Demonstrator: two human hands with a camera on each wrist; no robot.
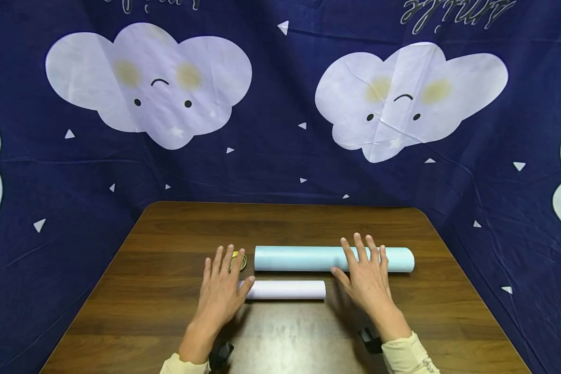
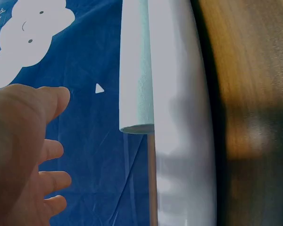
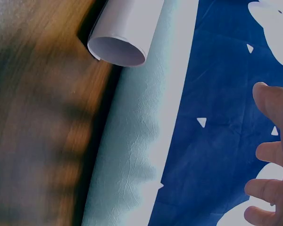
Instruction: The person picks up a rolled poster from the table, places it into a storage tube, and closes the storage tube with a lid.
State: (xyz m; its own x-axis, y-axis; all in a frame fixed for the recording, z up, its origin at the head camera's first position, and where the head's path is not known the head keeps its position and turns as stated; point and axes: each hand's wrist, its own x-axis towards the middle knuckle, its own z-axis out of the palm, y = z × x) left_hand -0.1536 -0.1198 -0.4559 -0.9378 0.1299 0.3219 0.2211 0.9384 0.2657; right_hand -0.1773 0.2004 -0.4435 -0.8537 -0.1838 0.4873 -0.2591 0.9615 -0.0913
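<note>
Hovering outspread, holding nothing: left hand (image 1: 222,291) over left part of white paper roll (image 1: 290,290), right hand (image 1: 368,280) over light-blue roll (image 1: 299,258) lying parallel behind it on tabletop (image 1: 121,301). Judged step: pre-grasp positioning. Next move probably calls for lowering hands, curling fingers round one roll.

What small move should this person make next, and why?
Perhaps lower the open left hand onto the white, paper-like cylindrical roll: in the head view, that hand overlaps the roll's left end, holds nothing, and the pale-blue, textured cylindrical roll lies farther back.
</note>
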